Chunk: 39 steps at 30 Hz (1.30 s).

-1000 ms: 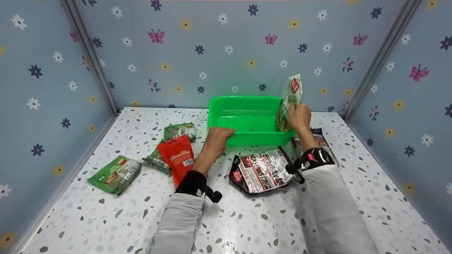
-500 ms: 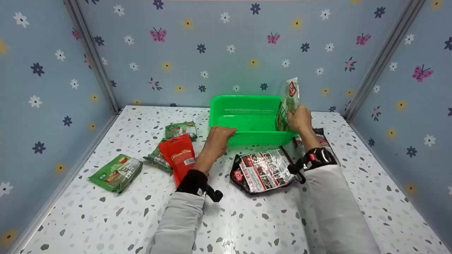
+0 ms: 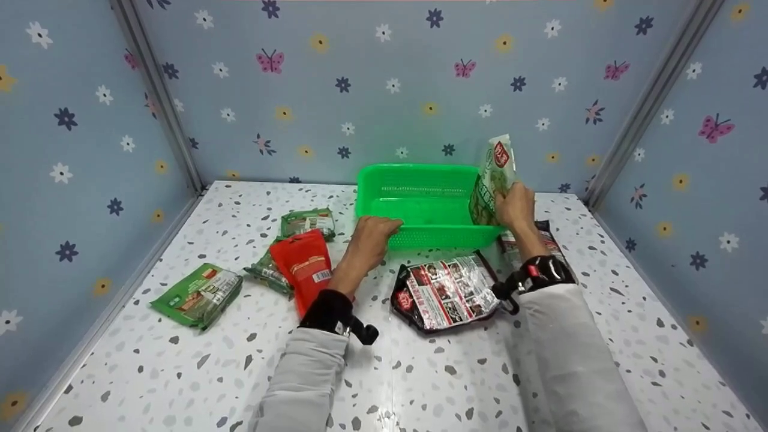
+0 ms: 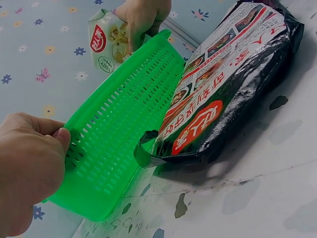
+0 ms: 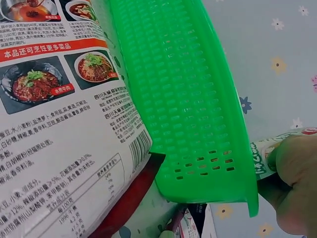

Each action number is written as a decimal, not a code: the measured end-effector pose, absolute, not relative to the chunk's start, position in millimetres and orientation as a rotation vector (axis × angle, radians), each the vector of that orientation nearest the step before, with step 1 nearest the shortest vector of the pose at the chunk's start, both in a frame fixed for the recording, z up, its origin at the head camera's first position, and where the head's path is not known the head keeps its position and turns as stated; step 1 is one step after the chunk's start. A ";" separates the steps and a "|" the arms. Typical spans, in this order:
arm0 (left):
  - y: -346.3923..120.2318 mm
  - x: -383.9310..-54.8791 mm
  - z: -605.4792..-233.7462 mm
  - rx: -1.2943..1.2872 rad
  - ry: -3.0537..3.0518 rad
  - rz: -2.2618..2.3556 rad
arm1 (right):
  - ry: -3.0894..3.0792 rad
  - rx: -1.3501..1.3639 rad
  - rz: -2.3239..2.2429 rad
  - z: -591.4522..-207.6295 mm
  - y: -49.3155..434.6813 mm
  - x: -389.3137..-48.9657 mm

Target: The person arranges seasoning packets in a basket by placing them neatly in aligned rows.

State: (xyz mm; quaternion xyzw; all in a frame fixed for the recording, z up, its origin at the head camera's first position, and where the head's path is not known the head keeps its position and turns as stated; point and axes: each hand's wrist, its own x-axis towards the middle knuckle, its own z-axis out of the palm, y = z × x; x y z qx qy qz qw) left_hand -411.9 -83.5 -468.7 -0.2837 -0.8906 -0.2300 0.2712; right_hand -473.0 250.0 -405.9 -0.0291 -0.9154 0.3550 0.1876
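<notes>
A green plastic basket [image 3: 444, 236] with perforated sides stands against the back wall. My left hand [image 3: 370, 238] pinches its front rim near the left end, thumb and fingers over the edge in the left wrist view. At the basket's right end, my right hand [image 3: 516, 205] grips a green-and-white food packet [image 3: 493, 171], which stands upright with its lower part inside the basket. In front of the basket lies a black-edged seasoning packet [image 3: 447, 291] with food pictures, large in both wrist views. My right wrist partly hides another dark packet [image 3: 549, 240].
Left of my left forearm, a red pouch [image 3: 304, 267] overlaps a green packet [image 3: 268, 273]. Another green packet [image 3: 307, 223] lies behind it, and one more green packet [image 3: 200, 295] farther left. Flower-patterned walls [image 3: 384, 78] enclose the speckled table [image 3: 420, 384] at the back and sides.
My right hand and the green-and-white packet have dipped slightly and shifted a little to the right. My left hand stays at the basket rim, and the other packets lie where they were.
</notes>
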 end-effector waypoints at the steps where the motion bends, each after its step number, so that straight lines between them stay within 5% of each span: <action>1: -83.4 -411.7 -468.3 -0.763 -2.395 -0.615 | -2.578 -0.088 1.011 -405.5 251.0 -473.0; 39: -82.3 -412.7 -470.5 -0.754 -2.392 -0.640 | -2.606 0.195 1.337 -411.2 277.8 -462.7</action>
